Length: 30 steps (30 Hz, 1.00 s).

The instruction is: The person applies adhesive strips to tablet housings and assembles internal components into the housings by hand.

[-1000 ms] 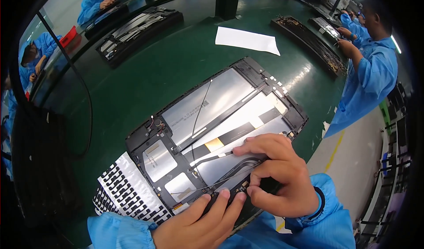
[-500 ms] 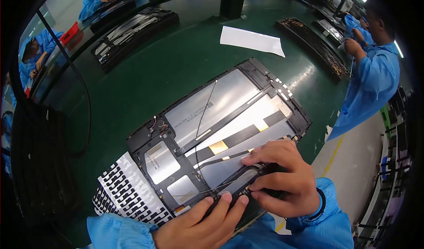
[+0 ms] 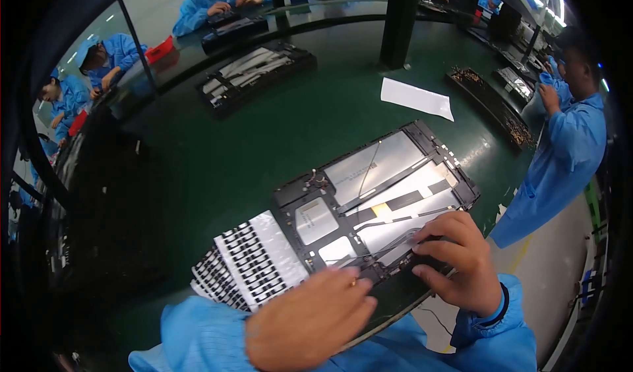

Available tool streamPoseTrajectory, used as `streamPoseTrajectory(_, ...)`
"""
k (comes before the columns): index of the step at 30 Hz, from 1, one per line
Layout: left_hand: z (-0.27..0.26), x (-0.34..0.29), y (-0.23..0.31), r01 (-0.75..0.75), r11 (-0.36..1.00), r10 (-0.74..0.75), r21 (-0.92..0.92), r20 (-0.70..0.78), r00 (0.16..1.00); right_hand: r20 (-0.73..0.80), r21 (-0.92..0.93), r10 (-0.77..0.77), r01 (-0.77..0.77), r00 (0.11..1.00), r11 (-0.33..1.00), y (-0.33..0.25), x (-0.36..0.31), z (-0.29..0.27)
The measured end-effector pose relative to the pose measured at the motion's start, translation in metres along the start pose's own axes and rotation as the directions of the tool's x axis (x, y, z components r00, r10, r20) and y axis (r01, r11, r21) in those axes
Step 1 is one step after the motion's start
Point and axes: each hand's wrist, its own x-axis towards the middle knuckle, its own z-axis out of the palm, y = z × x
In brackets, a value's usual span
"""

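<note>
An opened tablet-like device [image 3: 376, 174], its inside facing up, lies tilted on the green table. Silver battery panels, black strip cables and thin wires show inside it. Over its near left edge is my left hand [image 3: 310, 316], slightly blurred, with fingers stretched out and apart. At the near right edge, the fingers of my right hand [image 3: 461, 263] are curled beside a thin dark cable [image 3: 402, 240]. What lies between those fingertips is hidden. Sheets of black-and-white stickers [image 3: 260, 260] lie by the device's left end, close to my left forearm.
A white paper strip [image 3: 417, 99] lies beyond the device. Farther back stand a tray of silver-and-black parts [image 3: 254, 75] and a long dark tray of small parts [image 3: 491, 105]. A dark post [image 3: 399, 22] rises behind. A person in blue [image 3: 570, 134] stands at right; others sit across.
The view has shifted, so the device and table things appear farther right and lower. My left hand has lifted from the device's near edge; my right hand stays at that edge.
</note>
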Motion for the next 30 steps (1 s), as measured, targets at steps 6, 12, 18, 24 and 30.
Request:
streamPoseTrajectory(6,0.002,-0.058,-0.025,0.408,0.906,-0.395,0.114,-0.120,0.911,0.125,0.096,-0.163,0.151,0.979,0.984,-0.064,0.021,0.045)
streamPoseTrajectory(12,0.009,-0.071,-0.024,0.373,0.906,-0.341,0.202,-0.176,0.923,0.023,-0.156,-0.219,0.220,0.975,0.963,-0.072,0.027,0.105)
streamPoseTrajectory(18,0.014,-0.073,-0.027,0.382,0.894,-0.350,0.233,-0.170,0.921,-0.007,-0.129,-0.204,0.201,0.979,0.971,-0.069,0.033,0.120)
streamPoseTrajectory(24,0.017,-0.068,-0.029,0.390,0.889,-0.359,0.240,-0.162,0.919,0.018,-0.059,-0.200,0.200,0.980,0.978,-0.063,0.037,0.123)
streamPoseTrajectory(30,0.015,-0.062,-0.018,0.417,0.888,-0.396,0.195,-0.139,0.908,-0.180,0.348,-0.165,0.220,0.970,0.911,-0.043,0.024,0.080)
